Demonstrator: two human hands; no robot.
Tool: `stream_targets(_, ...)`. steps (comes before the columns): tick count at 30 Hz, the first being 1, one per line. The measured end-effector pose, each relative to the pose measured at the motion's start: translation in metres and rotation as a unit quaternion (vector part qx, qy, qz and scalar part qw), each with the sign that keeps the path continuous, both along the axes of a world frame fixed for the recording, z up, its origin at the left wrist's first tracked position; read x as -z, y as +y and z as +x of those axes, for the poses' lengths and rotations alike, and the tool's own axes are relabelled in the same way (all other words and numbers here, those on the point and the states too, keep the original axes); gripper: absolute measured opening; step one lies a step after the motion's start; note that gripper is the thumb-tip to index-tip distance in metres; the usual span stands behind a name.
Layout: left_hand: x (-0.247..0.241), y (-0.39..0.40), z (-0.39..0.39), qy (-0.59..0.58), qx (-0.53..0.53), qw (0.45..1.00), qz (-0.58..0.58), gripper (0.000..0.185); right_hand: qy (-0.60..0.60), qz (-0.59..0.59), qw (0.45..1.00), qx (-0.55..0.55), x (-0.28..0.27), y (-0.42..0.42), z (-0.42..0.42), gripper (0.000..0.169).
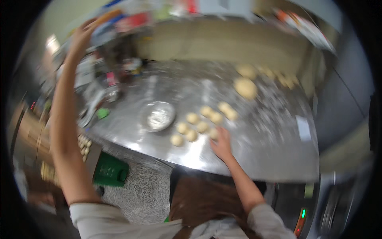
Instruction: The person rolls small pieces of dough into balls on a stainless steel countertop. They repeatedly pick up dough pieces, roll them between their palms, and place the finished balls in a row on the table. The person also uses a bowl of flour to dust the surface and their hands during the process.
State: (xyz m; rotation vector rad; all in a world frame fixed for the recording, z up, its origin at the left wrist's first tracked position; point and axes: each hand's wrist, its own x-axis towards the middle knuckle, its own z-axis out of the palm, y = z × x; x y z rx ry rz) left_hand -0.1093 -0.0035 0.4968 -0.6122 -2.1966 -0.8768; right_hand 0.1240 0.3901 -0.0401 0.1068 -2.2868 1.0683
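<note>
High at the upper left, my left hand (84,30) is raised at shelf height, its fingers around the end of a tan rod (108,16); blur hides what kind of rod it is. My right hand (222,144) is down on the steel worktable (262,155), thumb and fingers at a dough ball (213,134). Several more pale dough balls (192,118) lie in loose rows just beyond and to the left of it. A round metal bowl (172,115) with white flour in it stands left of the balls.
Two larger dough rounds (246,88) and smaller dough pieces (286,80) lie toward the back right. A white paper or card (303,128) is near the right edge. Clutter (89,71) fills the left end. A green bin (110,169) stands on the floor below.
</note>
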Motion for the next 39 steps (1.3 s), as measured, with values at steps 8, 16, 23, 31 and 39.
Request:
stream_targets(8,0.348,0.167,0.206,0.077,0.234,0.848,-0.47,0.01,-0.037,-0.036,0.998,0.048,-0.04,0.047,0.033,0.057)
stream_targets(16,0.42,0.299,0.258,-0.14,0.473,0.845,-0.209,0.011,0.014,0.008,0.959,0.282,-0.037,0.251,0.042,0.043)
stream_targets(23,0.448,0.428,0.198,-0.258,0.494,0.819,-0.135,0.012,-0.02,0.017,0.958,0.284,-0.031,0.381,-0.045,0.045)
stream_targets(31,0.474,0.652,0.031,-0.316,0.424,0.848,-0.042,0.028,-0.085,0.047,0.943,0.319,-0.026,0.514,-0.163,0.059)
stream_targets(39,0.502,0.837,-0.117,-0.033,0.297,0.95,-0.093,0.057,-0.121,0.093,0.956,0.25,-0.013,0.586,-0.252,0.061)
